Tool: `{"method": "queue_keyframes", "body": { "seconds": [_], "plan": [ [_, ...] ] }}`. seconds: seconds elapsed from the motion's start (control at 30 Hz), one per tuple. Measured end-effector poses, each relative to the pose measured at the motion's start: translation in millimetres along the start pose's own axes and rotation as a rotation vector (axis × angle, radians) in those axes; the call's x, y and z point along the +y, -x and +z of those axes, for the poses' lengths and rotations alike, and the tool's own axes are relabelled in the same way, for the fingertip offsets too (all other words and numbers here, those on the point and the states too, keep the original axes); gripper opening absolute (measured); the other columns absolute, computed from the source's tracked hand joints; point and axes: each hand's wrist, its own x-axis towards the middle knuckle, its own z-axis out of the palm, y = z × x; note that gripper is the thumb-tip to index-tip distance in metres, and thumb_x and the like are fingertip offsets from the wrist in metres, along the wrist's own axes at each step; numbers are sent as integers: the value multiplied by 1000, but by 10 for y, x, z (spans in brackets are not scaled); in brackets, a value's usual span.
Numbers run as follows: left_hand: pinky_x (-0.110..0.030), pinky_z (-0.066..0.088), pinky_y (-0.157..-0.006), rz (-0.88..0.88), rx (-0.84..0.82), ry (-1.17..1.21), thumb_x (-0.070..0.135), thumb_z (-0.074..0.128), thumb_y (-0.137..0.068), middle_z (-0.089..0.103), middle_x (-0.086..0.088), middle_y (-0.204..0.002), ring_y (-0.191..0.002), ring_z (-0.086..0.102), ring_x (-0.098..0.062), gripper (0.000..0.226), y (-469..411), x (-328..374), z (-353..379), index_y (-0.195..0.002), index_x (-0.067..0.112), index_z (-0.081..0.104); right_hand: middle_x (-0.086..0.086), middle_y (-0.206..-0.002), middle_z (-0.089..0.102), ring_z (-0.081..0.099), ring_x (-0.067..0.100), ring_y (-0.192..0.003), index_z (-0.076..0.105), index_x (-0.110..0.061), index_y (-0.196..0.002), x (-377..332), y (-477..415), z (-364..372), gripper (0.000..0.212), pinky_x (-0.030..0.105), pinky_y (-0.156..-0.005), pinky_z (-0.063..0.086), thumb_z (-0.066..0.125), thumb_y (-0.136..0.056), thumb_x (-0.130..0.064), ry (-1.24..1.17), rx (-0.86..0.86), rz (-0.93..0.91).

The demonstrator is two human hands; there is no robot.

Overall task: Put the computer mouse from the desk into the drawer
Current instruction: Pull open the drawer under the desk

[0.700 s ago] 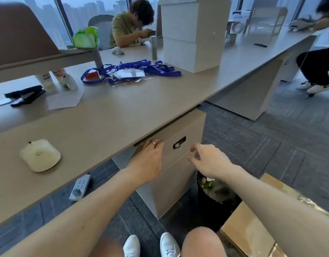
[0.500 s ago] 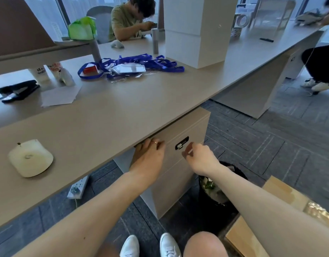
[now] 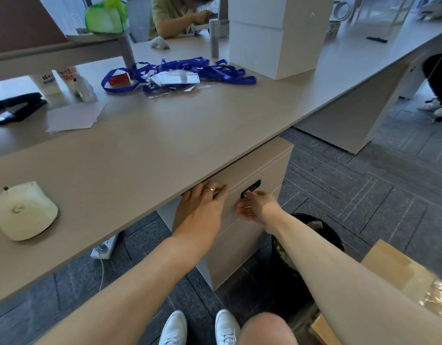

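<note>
A cream-white computer mouse (image 3: 23,211) lies on the beige desk (image 3: 140,150) at the near left, untouched. Under the desk stands a beige drawer cabinet (image 3: 262,170), its top drawer shut. My left hand (image 3: 202,205) lies flat against the upper left of the drawer front, fingers under the desk edge. My right hand (image 3: 256,206) pinches at the small black lock (image 3: 251,189) on the drawer front; whether it holds a key is not clear.
Blue lanyards (image 3: 180,73), a paper sheet (image 3: 74,117), a black stapler (image 3: 15,108) and white boxes (image 3: 277,33) sit on the desk. A black waste bin (image 3: 312,227) and cardboard box (image 3: 399,275) stand right of the cabinet. A person (image 3: 175,18) sits opposite.
My right hand moved up and forward to the drawer's lock. My left hand stayed on the drawer front. The mouse has not moved.
</note>
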Motion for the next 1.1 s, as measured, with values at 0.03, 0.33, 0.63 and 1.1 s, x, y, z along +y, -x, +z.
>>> {"method": "queue_keyframes", "body": {
  "seconds": [0.03, 0.33, 0.63, 1.1],
  "plan": [
    [-35, 34, -101, -2, 4, -9, -4, 48, -84, 34, 3, -151, -129, 33, -22, 78, -5, 3, 3, -153, 24, 26, 14, -71, 58, 56, 24, -59, 47, -3, -106, 2, 18, -20, 14, 31, -48, 55, 39, -107, -15, 12, -10, -13],
    [-34, 32, -101, -7, 8, -44, 0, 54, -87, 33, 2, -152, -129, 33, -22, 76, 7, 4, 11, -153, 24, 26, 11, -67, 60, 58, 22, -56, 55, -3, -99, 250, 203, -232, 19, 35, -54, 57, 44, -104, -19, -12, 91, -109],
    [-37, 37, -101, -22, -72, -123, -3, 60, -81, 34, -3, -153, -129, 35, -26, 84, 15, 43, -47, -153, 22, 26, 13, -76, 67, 66, 25, -68, 59, -3, -97, 545, 818, -953, 23, 49, -82, 60, 42, -104, -18, 29, 118, -64],
    [-40, 34, -105, -84, -173, -173, 10, 62, -82, 28, -5, -156, -136, 27, -28, 82, 110, 175, -38, -153, 17, 20, 10, -82, 74, 74, 24, -82, 62, -7, -96, 813, 1354, -1484, 27, 43, -76, 63, 41, -103, -22, 102, 212, -24]
  ]
}}
